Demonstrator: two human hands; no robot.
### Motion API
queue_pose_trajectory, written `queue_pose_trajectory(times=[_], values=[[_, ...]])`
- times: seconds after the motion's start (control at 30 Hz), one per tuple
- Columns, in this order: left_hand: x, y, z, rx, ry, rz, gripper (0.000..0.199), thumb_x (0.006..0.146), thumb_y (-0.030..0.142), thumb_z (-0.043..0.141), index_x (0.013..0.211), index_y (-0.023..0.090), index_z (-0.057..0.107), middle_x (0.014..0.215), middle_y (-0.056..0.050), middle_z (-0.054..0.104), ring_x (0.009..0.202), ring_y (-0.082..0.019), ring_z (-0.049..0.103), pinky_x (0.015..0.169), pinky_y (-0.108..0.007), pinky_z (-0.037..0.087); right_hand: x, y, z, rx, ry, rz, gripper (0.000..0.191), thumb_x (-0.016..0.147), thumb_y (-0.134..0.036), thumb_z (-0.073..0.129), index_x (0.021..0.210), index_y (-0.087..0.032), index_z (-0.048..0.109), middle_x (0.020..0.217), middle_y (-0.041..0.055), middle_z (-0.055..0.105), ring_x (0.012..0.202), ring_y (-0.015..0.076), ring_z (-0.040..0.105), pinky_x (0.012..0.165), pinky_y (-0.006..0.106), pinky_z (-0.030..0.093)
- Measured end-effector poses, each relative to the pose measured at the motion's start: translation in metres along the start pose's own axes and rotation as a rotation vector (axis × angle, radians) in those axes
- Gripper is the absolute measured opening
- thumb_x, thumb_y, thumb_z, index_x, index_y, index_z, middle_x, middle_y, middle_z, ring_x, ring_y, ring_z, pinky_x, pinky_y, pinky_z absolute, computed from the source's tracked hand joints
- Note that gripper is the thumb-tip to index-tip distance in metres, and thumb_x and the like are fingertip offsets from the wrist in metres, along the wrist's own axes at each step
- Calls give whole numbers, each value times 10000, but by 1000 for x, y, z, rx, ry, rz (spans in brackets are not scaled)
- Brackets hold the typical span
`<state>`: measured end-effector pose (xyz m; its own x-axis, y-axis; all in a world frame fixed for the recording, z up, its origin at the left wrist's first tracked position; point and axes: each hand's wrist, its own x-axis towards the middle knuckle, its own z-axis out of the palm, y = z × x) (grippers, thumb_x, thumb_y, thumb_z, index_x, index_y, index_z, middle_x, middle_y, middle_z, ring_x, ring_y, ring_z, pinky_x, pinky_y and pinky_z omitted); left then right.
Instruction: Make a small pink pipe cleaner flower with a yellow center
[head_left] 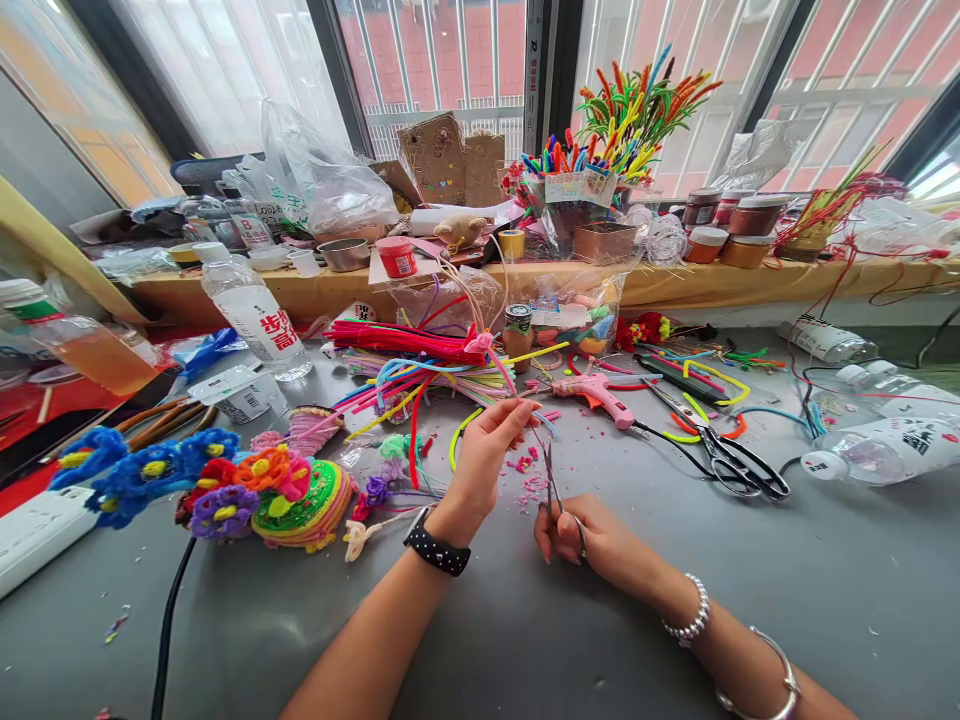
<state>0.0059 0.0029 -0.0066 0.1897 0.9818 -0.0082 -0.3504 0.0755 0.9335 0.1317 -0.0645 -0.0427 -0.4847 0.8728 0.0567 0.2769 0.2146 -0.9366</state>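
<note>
My left hand (487,450), with a black dotted watch on its wrist, pinches a thin pink stem topped by a small pink flower (480,343). My right hand (574,530) has its fingers in the handles of small scissors (553,482), whose blades point up beside the lower end of the stem. Pink scraps (531,484) lie on the grey table (480,640) just beyond the scissors. Behind the left hand is a bundle of red pipe cleaners (409,341). To its right rests a pink glue gun (596,393).
Fuzzy flowers (225,510) and a green round piece (307,500) lie at left, near a bottle (255,310). Large black-handled scissors (731,460) and bottles (885,450) are at right. Jars (750,215) and a pipe-cleaner bunch (645,120) stand on the ledge.
</note>
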Motion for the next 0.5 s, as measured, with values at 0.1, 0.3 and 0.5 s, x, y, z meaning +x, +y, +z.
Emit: queue_pose_trajectory(times=[0.1, 0.3, 0.5], values=[[0, 1, 0, 0, 3, -3, 144, 639, 286, 638, 718, 168, 661, 617, 16, 584, 552, -56, 413, 542, -185, 308, 0, 1, 0, 6, -9, -1, 724, 712, -727, 114, 591, -133, 511, 495, -30, 367, 473, 82, 345, 463, 211, 284], [-1, 2, 1, 10, -1, -4, 139, 629, 281, 643, 706, 167, 660, 611, 18, 576, 537, -55, 399, 547, -190, 312, 0, 2, 1, 10, -2, 4, 692, 734, -707, 140, 580, -137, 501, 487, -32, 364, 469, 83, 353, 471, 211, 288], [-1, 1, 1, 16, 9, 5, 149, 620, 286, 648, 703, 162, 660, 617, 12, 575, 536, -61, 403, 546, -197, 314, 0, 0, 0, 12, 15, 18, 680, 742, -699, 162, 556, -138, 499, 465, -34, 359, 451, 81, 351, 465, 210, 291]])
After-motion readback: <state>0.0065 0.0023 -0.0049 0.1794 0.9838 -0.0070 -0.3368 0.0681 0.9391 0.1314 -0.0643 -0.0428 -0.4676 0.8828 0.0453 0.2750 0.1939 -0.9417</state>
